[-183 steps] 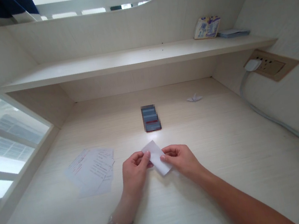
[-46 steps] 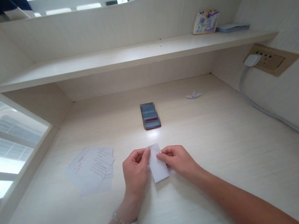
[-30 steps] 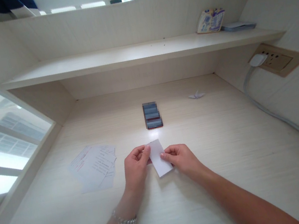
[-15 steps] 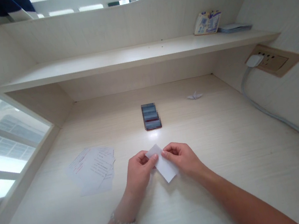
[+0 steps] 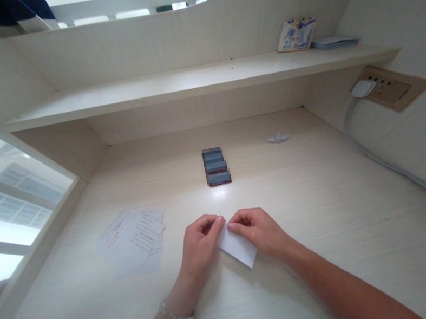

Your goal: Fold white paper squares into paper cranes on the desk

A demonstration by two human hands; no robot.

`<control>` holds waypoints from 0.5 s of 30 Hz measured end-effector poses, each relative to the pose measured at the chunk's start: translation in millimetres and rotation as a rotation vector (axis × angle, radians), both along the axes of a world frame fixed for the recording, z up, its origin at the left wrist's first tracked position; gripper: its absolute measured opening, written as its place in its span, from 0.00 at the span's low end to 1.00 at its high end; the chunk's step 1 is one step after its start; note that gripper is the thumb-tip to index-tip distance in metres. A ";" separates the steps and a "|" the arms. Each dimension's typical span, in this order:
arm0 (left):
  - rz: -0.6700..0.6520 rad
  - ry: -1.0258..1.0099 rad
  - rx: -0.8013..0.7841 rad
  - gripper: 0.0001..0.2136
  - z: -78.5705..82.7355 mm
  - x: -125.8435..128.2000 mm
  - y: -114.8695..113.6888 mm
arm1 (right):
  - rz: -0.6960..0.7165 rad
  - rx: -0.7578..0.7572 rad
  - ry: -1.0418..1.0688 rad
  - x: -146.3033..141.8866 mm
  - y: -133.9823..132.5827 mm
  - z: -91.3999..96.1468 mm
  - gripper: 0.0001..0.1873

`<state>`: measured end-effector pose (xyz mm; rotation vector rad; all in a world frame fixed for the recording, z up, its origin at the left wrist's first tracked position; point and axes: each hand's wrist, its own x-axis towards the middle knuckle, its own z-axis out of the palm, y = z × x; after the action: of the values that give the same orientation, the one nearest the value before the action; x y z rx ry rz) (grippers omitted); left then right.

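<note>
A small folded sheet of white paper point(image 5: 237, 246) is held between both hands, just above the desk point(image 5: 328, 205). My left hand point(image 5: 200, 241) pinches its upper left corner between thumb and fingers. Close beside it, my right hand point(image 5: 258, 228) grips the paper's upper right edge with thumb and forefinger. One pointed corner of the paper hangs down toward me. The fingers cover the paper's top part, so the folds there are hidden.
Several written sheets point(image 5: 135, 244) lie overlapping at the left. Beyond my hands is a dark phone-like object point(image 5: 216, 167), blurred out; a small folded paper crane point(image 5: 277, 138) sits right of it. A cable point(image 5: 400, 168) runs from a wall socket point(image 5: 398, 88) below the shelf point(image 5: 201, 91).
The paper has turned, and its lower corner has swung down and right. My hands have come closer together, with the thumbs nearer the paper's top corner.
</note>
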<state>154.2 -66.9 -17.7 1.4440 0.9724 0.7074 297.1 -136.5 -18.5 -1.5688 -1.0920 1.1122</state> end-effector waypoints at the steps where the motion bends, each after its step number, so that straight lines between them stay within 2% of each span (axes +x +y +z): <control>1: 0.028 -0.025 -0.016 0.10 -0.1 -0.7 2.0 | -0.003 -0.002 -0.002 1.0 -0.1 0.3 0.08; 5: 0.134 -0.142 -0.093 0.11 1.0 -4.4 9.0 | -0.010 -0.037 -0.027 4.8 -1.1 1.0 0.07; 9: -0.055 -0.037 -0.016 0.10 2.9 -3.2 5.5 | 0.009 -0.034 -0.026 5.3 -0.8 0.0 0.08; 11: -0.100 0.012 0.029 0.09 1.9 -1.7 3.1 | 0.023 -0.020 -0.034 5.6 -0.2 -1.2 0.09; 15: 0.047 -0.005 0.065 0.10 -4.4 -1.6 7.2 | 0.028 0.007 -0.072 11.1 2.1 -3.2 0.08</control>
<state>152.6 -59.8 -22.1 1.4792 0.9908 0.7829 308.1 -134.3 -21.7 -1.6039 -1.1677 1.0764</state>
